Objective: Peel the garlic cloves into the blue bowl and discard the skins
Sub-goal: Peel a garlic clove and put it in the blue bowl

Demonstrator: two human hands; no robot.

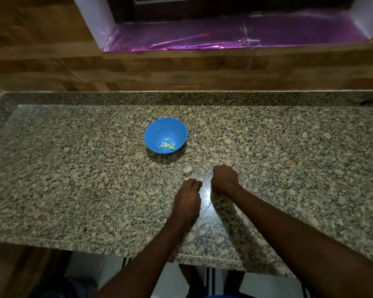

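1. Left hand (186, 200) lies low in the middle of the frame, back upward, fingers stretched forward and bunched together on the granite counter (73, 179); its fingertips seem to press or pinch a small pale scrap, perhaps a bit of garlic skin, but the view is too dim to be sure, so I cannot tell whether it grasps anything.
2. Right hand (224, 178) sits just to the right of the left one, slightly higher in the frame, its fingers curled under into a loose fist with the knuckles toward the bowl; whether anything is enclosed in it I cannot tell.
3. Between the two hands a bright glare shines on the polished stone.
4. A whitish garlic piece (187, 170) rests on the counter just above the left fingertips, apart from the right hand and a little below the bowl.
5. The blue bowl (157, 134) stands upright on the counter above the hands, near the centre of the frame, well apart from both of them.
6. Several peeled cloves (167, 144), pale yellow-green, lie together on the bowl's floor, toward its lower right side.
7. Both bare forearms reach in from the bottom edge of the frame and cross the counter's front edge.
8. Behind the counter, a wood-patterned wall (52, 67) fills the upper part of the frame.
9. At the top centre and right, a window recess holds a shiny purple sheet (224, 37) spread over the sill.
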